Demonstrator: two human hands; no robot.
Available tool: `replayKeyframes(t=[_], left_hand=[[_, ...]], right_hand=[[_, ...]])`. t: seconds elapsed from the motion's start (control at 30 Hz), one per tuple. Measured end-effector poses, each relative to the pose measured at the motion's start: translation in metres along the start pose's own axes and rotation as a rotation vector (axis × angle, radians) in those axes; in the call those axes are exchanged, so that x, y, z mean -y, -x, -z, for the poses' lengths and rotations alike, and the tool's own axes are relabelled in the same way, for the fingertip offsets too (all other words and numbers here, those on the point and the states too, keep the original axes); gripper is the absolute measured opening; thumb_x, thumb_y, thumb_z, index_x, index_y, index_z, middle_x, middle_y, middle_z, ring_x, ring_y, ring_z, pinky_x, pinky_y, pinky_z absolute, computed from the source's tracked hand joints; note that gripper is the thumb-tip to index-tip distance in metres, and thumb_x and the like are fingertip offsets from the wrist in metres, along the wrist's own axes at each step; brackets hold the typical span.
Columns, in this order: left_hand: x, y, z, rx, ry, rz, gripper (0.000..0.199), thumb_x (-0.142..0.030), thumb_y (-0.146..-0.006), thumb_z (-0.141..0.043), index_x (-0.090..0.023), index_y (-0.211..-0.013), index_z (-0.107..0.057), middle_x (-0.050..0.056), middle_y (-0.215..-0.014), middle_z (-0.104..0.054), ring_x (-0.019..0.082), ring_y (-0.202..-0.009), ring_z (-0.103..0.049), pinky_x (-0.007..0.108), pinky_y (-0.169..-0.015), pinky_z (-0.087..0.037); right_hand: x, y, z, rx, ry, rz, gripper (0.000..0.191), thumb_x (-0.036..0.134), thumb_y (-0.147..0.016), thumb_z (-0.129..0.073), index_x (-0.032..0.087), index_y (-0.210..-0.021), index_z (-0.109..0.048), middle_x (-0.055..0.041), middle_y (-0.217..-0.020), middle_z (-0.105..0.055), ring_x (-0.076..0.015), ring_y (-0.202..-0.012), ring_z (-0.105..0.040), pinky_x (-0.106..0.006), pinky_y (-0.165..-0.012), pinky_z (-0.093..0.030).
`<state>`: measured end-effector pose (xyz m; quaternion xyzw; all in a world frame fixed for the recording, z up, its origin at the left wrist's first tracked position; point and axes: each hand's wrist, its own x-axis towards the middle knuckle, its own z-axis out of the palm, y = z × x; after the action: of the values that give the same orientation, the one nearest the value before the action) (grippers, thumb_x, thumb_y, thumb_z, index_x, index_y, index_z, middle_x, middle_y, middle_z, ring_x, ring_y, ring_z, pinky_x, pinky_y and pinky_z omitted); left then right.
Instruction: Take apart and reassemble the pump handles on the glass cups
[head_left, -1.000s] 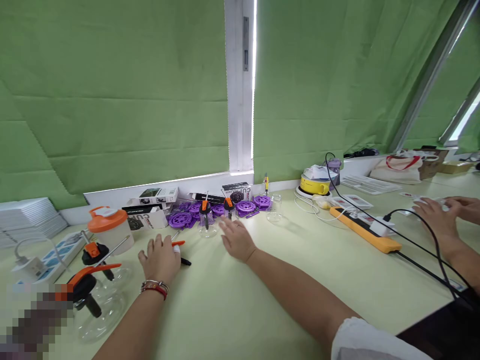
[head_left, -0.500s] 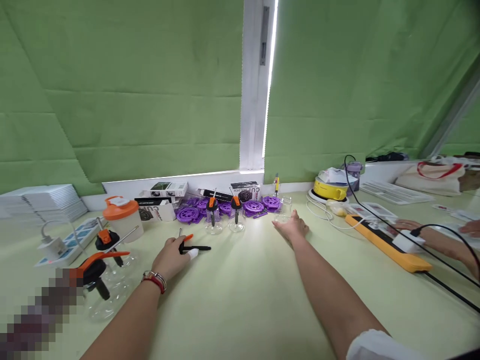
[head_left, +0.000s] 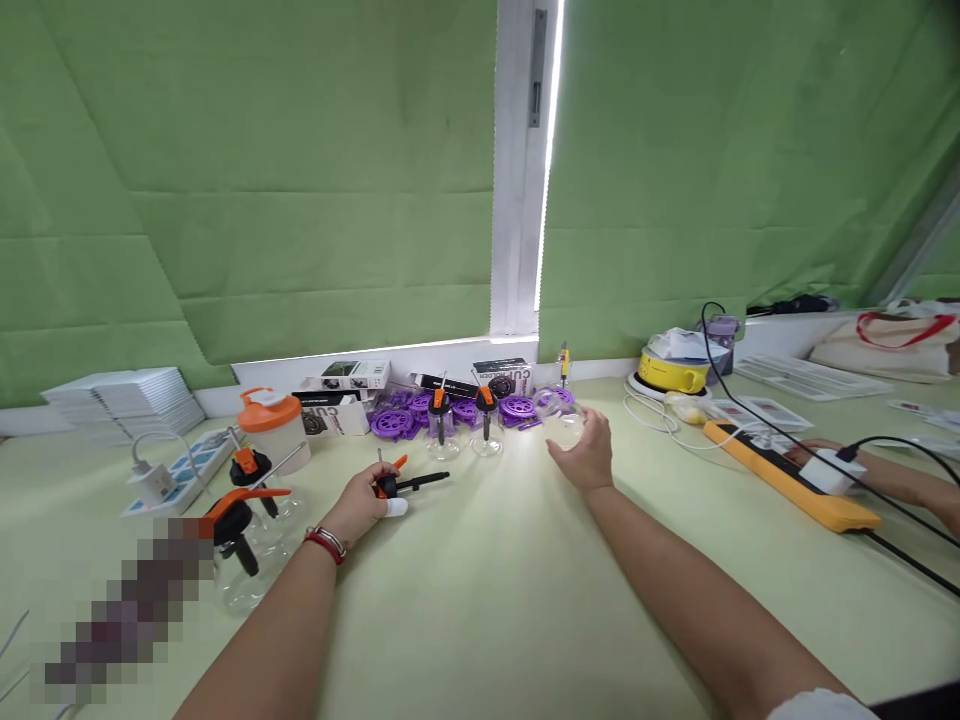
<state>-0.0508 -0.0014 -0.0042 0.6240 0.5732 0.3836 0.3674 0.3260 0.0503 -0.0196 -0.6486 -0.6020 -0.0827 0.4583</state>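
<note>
My left hand [head_left: 360,506] is closed around a black-and-orange bottle top [head_left: 421,481] with a black stem pointing right and a thin metal spout; a white cover sits on one finger. Farther right, my right hand [head_left: 589,455] grips a clear bottle [head_left: 564,428], which is tilted, its neck toward the purple parts. Between and beyond my hands stand two clear bottles with similar tops, one at the left [head_left: 441,430] and one at the right [head_left: 487,425]. Two more topped bottles, a near one [head_left: 244,580] and a farther one [head_left: 281,505], stand left of my left arm.
Purple wheel-like parts [head_left: 394,423] and printed boxes [head_left: 341,415] line the wall. An orange-lidded shaker [head_left: 271,425] and white power strip [head_left: 191,470] are left. At right lie a yellow-orange power strip [head_left: 795,480], a yellow pot [head_left: 671,375] and cables; another person's hand [head_left: 806,452] is there.
My right hand has lifted and tipped the clear bottle from the table. My left hand still holds the bottle top, its stem now angled slightly upward. The view has shifted a little left.
</note>
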Motion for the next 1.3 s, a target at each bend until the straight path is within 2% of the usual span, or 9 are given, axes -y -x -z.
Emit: replayKeyframes(t=[0.07,0.17,0.37,0.53,0.83,1.0,1.1,1.2,1.3], left_hand=[[-0.001,0.001,0.000,-0.008,0.070,-0.029,0.055,-0.036,-0.051,-0.078,-0.019,-0.097,-0.054,-0.003,-0.078,-0.053,0.012,-0.065,-0.049,0.023,-0.060,-0.040],[-0.005,0.004,-0.003,0.009,0.151,-0.058,0.054,-0.037,-0.052,-0.078,-0.020,-0.095,-0.050,-0.003,-0.076,-0.053,0.012,-0.066,-0.050,0.024,-0.061,-0.040],[-0.013,0.010,-0.010,0.058,0.221,-0.070,0.053,-0.033,-0.052,-0.079,-0.020,-0.095,-0.049,-0.003,-0.076,-0.053,0.012,-0.066,-0.050,0.024,-0.063,-0.040],[-0.014,0.011,-0.016,0.011,0.175,-0.038,0.057,-0.038,-0.049,-0.081,-0.018,-0.094,-0.053,-0.004,-0.075,-0.048,0.009,-0.061,-0.045,0.022,-0.058,-0.038],[-0.036,0.016,-0.042,0.009,0.375,0.026,0.060,-0.033,-0.047,-0.083,-0.017,-0.098,-0.057,-0.002,-0.081,-0.053,0.010,-0.063,-0.049,0.024,-0.055,-0.045],[-0.042,0.020,-0.044,0.068,0.390,-0.018,0.061,-0.034,-0.053,-0.081,-0.016,-0.106,-0.058,0.000,-0.082,-0.055,0.010,-0.061,-0.050,0.026,-0.056,-0.048],[-0.044,0.021,-0.046,0.073,0.495,0.012,0.052,-0.047,-0.070,-0.066,-0.014,-0.110,-0.056,0.004,-0.085,-0.057,0.012,-0.063,-0.055,0.028,-0.055,-0.049],[-0.046,0.021,-0.051,-0.039,0.577,0.104,0.042,-0.048,-0.084,-0.046,-0.015,-0.110,-0.051,0.005,-0.083,-0.059,0.013,-0.056,-0.057,0.027,-0.046,-0.047],[-0.048,0.019,-0.055,-0.179,0.564,0.218,0.031,-0.040,-0.085,-0.045,-0.017,-0.106,-0.044,0.000,-0.068,-0.057,0.013,-0.044,-0.053,0.022,-0.034,-0.036]], right_hand=[[0.018,0.014,0.003,0.066,-0.011,0.160,0.070,0.032,-0.068,-0.059,0.014,-0.130,-0.031,-0.0172,-0.130,-0.041,-0.0313,-0.126,-0.032,-0.046,-0.104,-0.029],[0.046,0.038,0.005,0.144,-0.026,0.289,0.066,0.020,-0.066,-0.057,0.014,-0.129,-0.037,-0.0152,-0.130,-0.041,-0.0294,-0.125,-0.033,-0.044,-0.106,-0.028],[0.081,0.061,-0.006,0.264,-0.060,0.282,0.075,0.005,-0.058,-0.047,0.014,-0.132,-0.038,-0.0121,-0.137,-0.039,-0.0262,-0.128,-0.032,-0.043,-0.107,-0.031],[0.093,0.062,-0.013,0.351,-0.115,0.338,0.078,0.001,-0.059,-0.044,0.015,-0.135,-0.037,-0.0115,-0.139,-0.038,-0.0245,-0.130,-0.031,-0.042,-0.108,-0.032],[0.109,0.072,-0.005,0.385,-0.176,0.446,0.076,0.004,-0.062,-0.046,0.017,-0.136,-0.037,-0.0104,-0.137,-0.037,-0.0240,-0.127,-0.033,-0.039,-0.108,-0.032],[0.105,0.070,0.005,0.409,-0.177,0.477,0.075,0.006,-0.063,-0.048,0.016,-0.136,-0.037,-0.0112,-0.136,-0.037,-0.0246,-0.127,-0.033,-0.039,-0.108,-0.032],[0.104,0.068,0.009,0.390,-0.162,0.514,0.073,0.006,-0.062,-0.048,0.015,-0.134,-0.039,-0.0126,-0.134,-0.038,-0.0258,-0.126,-0.034,-0.040,-0.108,-0.031],[0.105,0.068,0.011,0.360,-0.150,0.557,0.071,0.006,-0.063,-0.048,0.014,-0.133,-0.041,-0.0138,-0.131,-0.040,-0.0270,-0.124,-0.036,-0.041,-0.108,-0.032],[0.106,0.070,0.011,0.320,-0.155,0.635,0.070,0.005,-0.064,-0.048,0.014,-0.133,-0.042,-0.0148,-0.128,-0.041,-0.0282,-0.124,-0.036,-0.043,-0.107,-0.033]])
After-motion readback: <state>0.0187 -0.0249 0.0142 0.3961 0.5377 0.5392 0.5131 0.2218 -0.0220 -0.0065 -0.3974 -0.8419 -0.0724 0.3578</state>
